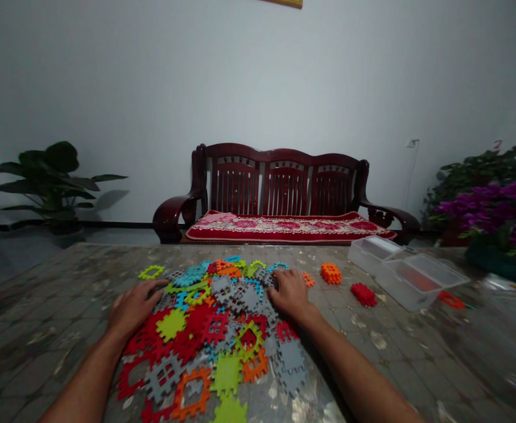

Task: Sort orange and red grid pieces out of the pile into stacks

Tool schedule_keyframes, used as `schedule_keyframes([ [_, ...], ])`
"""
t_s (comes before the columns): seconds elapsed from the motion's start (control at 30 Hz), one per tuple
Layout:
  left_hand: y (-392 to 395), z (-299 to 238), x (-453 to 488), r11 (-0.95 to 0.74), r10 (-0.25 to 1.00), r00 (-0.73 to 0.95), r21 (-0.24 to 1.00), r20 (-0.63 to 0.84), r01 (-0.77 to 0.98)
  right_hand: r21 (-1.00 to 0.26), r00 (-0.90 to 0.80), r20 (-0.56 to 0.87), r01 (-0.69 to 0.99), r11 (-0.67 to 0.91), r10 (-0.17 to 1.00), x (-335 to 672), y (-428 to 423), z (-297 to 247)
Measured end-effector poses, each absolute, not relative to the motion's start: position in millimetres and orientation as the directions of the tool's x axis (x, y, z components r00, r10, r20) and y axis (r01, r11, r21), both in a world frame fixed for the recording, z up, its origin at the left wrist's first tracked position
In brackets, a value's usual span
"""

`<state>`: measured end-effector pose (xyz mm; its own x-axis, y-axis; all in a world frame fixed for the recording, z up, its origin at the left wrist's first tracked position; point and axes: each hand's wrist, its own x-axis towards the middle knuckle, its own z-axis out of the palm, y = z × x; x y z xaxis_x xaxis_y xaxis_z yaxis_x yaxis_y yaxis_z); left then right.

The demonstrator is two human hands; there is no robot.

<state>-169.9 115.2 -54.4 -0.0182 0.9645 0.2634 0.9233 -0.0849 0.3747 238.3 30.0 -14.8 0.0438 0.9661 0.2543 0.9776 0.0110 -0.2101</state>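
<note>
A spread-out pile of flat plastic interlocking tiles with notched edges lies before me, in grey, red, green, blue and orange. My left hand (135, 306) rests at the pile's left side, fingers stretched over a dark grey tile (168, 301). On the opposite side, my right hand (290, 294) touches the edge near some grey tiles (264, 277), its thumb apart from the fingers. Neither hand appears to hold a tile. Solid green tiles (227, 373) and an orange frame tile (192, 392) lie at the near end. A green ring-shaped tile (151, 272) sits apart at the far left.
Right of the pile are an orange stack of tiles (330, 273) and a red stack (364, 294). Beyond them stands an open clear plastic box (411, 288). Orange pieces (451, 300) lie beside it. A wooden bench (284, 182) stands behind the table (398, 364).
</note>
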Motion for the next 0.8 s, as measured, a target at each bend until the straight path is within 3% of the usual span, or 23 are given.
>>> schedule_keyframes([
  [0.07,114,-54,-169,-0.083,0.966,-0.018,0.375,0.258,0.923,-0.238,0.074,0.244,0.971,-0.014,0.967,235,33,-15],
  [0.17,113,-54,-169,-0.071,0.967,-0.029,0.375,0.253,0.924,-0.410,0.109,0.238,0.912,-0.002,0.965,239,36,-18],
  [0.23,113,-54,-169,-0.070,0.964,-0.034,0.375,0.264,0.924,-0.538,0.066,0.247,0.839,0.081,0.967,247,37,-20],
  [0.3,113,-54,-168,-0.072,0.964,-0.032,0.376,0.265,0.924,-0.590,-0.003,0.280,0.788,0.174,0.960,257,37,-19],
  [0.4,112,-53,-168,-0.070,0.967,-0.029,0.379,0.251,0.923,-0.509,-0.061,0.270,0.838,0.197,0.961,272,33,-15],
  [0.6,112,-53,-167,-0.071,0.961,-0.039,0.381,0.275,0.922,-0.142,-0.241,0.148,0.955,0.262,0.959,279,22,-9],
  [0.8,114,-54,-168,-0.074,0.962,-0.035,0.380,0.272,0.922,-0.013,-0.302,0.160,0.951,0.307,0.940,271,25,-8],
])
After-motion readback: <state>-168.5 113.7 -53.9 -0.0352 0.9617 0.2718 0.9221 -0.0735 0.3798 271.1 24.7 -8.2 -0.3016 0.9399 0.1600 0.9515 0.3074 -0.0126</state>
